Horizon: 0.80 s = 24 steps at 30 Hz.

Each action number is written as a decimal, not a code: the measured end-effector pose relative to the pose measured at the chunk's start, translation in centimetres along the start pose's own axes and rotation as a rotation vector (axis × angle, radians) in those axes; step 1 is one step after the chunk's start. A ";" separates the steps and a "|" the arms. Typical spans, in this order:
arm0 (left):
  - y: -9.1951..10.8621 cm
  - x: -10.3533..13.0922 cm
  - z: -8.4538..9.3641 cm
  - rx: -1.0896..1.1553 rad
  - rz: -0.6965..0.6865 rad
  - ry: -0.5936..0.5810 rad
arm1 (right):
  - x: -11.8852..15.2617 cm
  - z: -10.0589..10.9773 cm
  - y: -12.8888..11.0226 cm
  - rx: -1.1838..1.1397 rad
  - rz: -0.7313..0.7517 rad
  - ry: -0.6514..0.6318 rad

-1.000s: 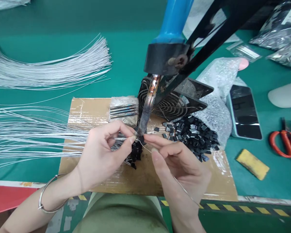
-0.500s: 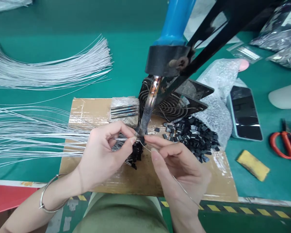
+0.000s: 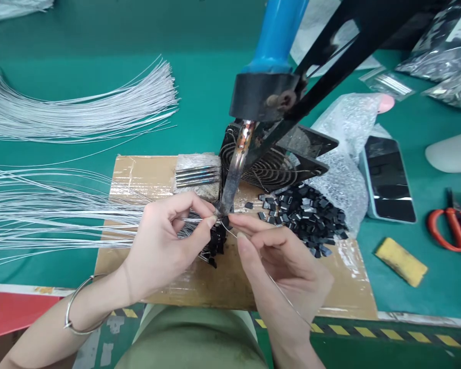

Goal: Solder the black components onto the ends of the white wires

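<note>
A soldering iron [image 3: 237, 171] with a blue handle is clamped above the work, its tip pointing down between my hands. My left hand [image 3: 169, 241] is closed in a pinch at the tip, on what looks like a thin white wire; its end is hidden by the fingers. Between the thumb and fingers of my right hand [image 3: 292, 261] runs a strand of solder wire [image 3: 286, 299], its free end curving up to the tip. Under my left hand lie white wires [image 3: 61, 225] with black pieces [image 3: 217, 241] at their ends. A heap of small black parts [image 3: 307, 215] lies beyond my right hand.
Cardboard [image 3: 138, 171] covers the work spot. Behind the iron stands a black fan [image 3: 272, 166]; left of it is a wrapped block [image 3: 195, 189] with metal rods. A wire bundle [image 3: 100, 113], phone [image 3: 390, 179], yellow sponge [image 3: 401, 261] and red-handled pliers [image 3: 451, 228] lie around.
My right hand has shifted very slightly to the left with the solder wire. My left hand stays at the iron's tip.
</note>
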<state>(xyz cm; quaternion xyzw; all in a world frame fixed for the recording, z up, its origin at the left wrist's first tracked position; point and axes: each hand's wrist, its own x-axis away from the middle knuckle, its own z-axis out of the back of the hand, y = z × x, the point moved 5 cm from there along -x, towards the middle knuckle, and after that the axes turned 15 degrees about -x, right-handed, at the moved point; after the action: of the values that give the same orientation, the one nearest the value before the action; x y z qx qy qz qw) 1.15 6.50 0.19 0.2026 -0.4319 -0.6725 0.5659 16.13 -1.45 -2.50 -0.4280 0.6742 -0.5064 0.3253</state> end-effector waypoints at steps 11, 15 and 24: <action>0.1 0.0 -0.1 0.032 -0.001 -0.003 | 0.1 0.2 0.3 0.003 0.027 -0.032; -0.1 0.1 -0.1 0.036 -0.010 0.002 | 0.1 0.2 0.2 0.052 0.079 -0.040; -0.1 0.2 0.0 0.014 -0.026 0.014 | 0.2 -0.2 -0.2 0.081 0.176 -0.037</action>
<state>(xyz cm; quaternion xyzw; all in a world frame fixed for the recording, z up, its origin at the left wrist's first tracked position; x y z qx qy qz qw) 1.09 6.33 0.17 0.2166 -0.4300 -0.6753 0.5587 15.89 -1.55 -2.26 -0.3631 0.6821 -0.4947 0.3978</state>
